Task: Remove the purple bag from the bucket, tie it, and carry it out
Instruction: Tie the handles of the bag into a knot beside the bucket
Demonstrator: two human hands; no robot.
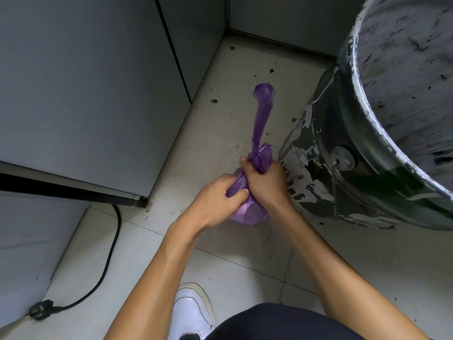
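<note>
The purple bag point(247, 212) rests on the floor tiles, out of the bucket point(348, 148), which stands just to its right. Its bulging lower part lies under my hands. The neck is twisted into a long strip that stretches away from me to a loose end at the far side. My right hand point(266, 182) is closed around the twisted neck where a loop of plastic sticks out. My left hand point(218, 200) pinches the bag's body just below, thumb pressed on the plastic. The bucket is dark, smeared with white paint, and its inside looks grey.
Grey cabinet doors point(98, 94) line the left side and the far corner. A black cable with a plug point(40, 311) runs along the floor at lower left. My white shoe point(193, 312) and dark trouser leg are at the bottom. The tiles carry dark specks.
</note>
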